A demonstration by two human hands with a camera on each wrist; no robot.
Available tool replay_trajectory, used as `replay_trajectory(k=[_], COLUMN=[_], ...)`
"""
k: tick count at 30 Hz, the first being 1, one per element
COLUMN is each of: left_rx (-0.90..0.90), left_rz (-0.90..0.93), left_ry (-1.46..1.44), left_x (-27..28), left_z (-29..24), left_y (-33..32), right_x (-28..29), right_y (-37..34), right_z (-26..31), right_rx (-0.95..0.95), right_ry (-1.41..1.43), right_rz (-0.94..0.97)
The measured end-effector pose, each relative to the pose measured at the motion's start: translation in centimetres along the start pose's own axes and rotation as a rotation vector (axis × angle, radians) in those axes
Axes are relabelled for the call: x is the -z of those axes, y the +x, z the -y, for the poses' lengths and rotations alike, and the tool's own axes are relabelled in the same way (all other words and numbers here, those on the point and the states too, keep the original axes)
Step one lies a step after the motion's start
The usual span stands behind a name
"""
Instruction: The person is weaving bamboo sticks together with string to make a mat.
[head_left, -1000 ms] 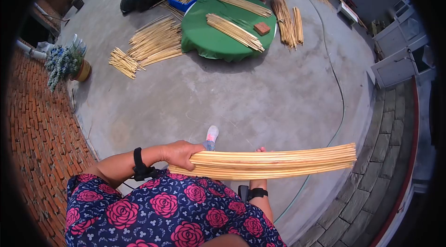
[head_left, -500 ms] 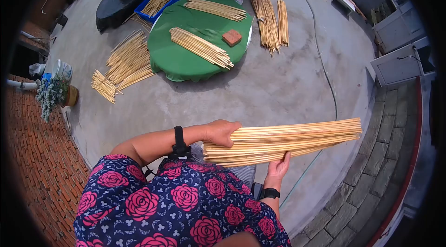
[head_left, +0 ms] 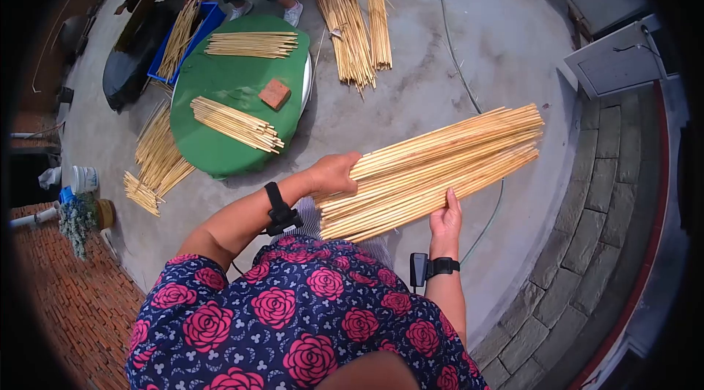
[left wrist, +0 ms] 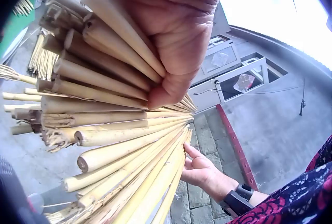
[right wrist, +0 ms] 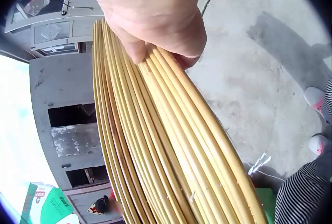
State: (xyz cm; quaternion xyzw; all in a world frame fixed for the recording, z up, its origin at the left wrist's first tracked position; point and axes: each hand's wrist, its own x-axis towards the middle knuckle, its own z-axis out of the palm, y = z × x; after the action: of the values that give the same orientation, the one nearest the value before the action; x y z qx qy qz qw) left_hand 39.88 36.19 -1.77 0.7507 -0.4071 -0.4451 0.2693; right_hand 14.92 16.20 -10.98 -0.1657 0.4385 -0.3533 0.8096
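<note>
A wide bundle of pale yellow stalks (head_left: 440, 170) is held up in front of the body, slanting up to the right. The left hand (head_left: 335, 173) grips it near its left end, thumb over the top; in the left wrist view that thumb presses on the stalks (left wrist: 104, 136) near their cut ends. The right hand (head_left: 446, 223) holds the lower edge around the middle, thumb on top and the other fingers hidden beneath. In the right wrist view, the right hand (right wrist: 155, 16) pinches the edge of the stalks (right wrist: 155, 130).
A round table with a green cloth (head_left: 213, 82) carries two stalk bundles and a red brick (head_left: 274, 94). More stalks (head_left: 345, 30) lie on the concrete, by a blue tray (head_left: 209, 23). Two people crouch behind the table. A hose (head_left: 447, 23) crosses the floor.
The bundle has risen and tilted up at its right end, spreading wider with a split along it. The right hand has come into view at its lower edge. The view has turned right.
</note>
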Motion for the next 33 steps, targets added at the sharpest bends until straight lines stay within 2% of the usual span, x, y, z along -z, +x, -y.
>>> replay_trajectory(k=[1,2,4,5,6,9,14,17,20,21,24,27,31,33], left_rx=[-0.030,0.025,-0.041,0.019,0.017,-0.020,-0.098,-0.196,-0.237,-0.251,-0.244,-0.164,-0.061,-0.051], left_rz=[-0.036,-0.029,-0.077,-0.023,-0.047,-0.086,-0.210,-0.314,-0.352,-0.359,-0.449,-0.472,-0.464,-0.421], left_ry=[0.072,0.096,0.086,0.127,0.142,0.193,0.289,0.398,0.487,0.576,0.657,0.741,0.766,0.712], left_x=[0.4,1.0,2.3,3.4,4.1,6.6,9.4,10.0,10.6,11.1,11.7,12.8,13.0,13.8], left_z=[0.0,-0.6,-1.3,-2.1,-2.4,-3.8,-6.5,-6.9,-8.3,-8.8,-10.2,-12.5,-15.8,-16.3], left_y=[2.0,3.9,7.6,9.6,11.4,17.9,26.7,32.2,36.8,38.1,43.0,48.5,56.0,59.3], right_x=[-0.7,-2.1,-4.6,-5.6,-6.7,-11.0,-17.6,-21.6,-25.8,-26.9,-28.6,-30.0,-32.0,-32.0], right_y=[1.8,3.9,7.8,9.7,11.4,17.3,24.9,30.2,35.4,37.6,44.2,51.4,58.9,62.2], right_z=[0.5,1.0,2.1,2.6,3.1,4.8,8.2,8.5,9.3,9.3,10.4,11.8,14.3,15.9], right_rx=[-0.013,-0.032,-0.108,-0.142,-0.170,-0.125,-0.156,-0.218,-0.303,-0.296,-0.451,-0.554,-0.533,-0.496], right_ry=[0.000,0.003,0.069,0.090,0.114,0.031,-0.139,-0.162,-0.265,-0.269,-0.240,-0.287,-0.395,-0.434], right_rz=[-0.023,-0.034,0.028,0.051,0.065,0.095,0.136,0.034,0.099,0.042,0.024,-0.075,-0.132,-0.053])
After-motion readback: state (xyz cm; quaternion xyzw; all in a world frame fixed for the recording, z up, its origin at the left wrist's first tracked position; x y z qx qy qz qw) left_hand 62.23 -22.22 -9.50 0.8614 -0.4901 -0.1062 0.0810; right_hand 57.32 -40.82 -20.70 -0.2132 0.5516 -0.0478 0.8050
